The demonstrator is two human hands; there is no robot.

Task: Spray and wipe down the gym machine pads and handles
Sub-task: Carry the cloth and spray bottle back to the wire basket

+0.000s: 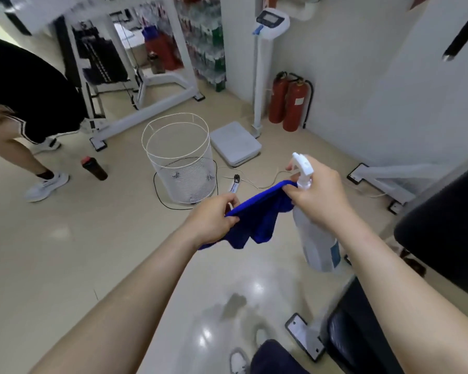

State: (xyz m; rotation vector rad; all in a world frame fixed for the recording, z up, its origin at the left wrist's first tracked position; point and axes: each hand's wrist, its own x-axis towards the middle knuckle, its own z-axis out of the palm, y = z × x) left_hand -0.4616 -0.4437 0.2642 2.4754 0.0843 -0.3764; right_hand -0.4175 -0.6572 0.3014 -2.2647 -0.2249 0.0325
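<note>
We held the blue cloth (pixel 257 217) stretched between both hands at the centre of the frame. Our left hand (pixel 214 217) had its fingers pinched on one edge; our right hand (pixel 319 195) gripped the spray bottle (pixel 318 238) by its neck and pinched the other edge too. We judged this was readying the cloth, no wiping begun. Next, we needed to turn toward the black pad (pixel 443 233) at right and spray.
</note>
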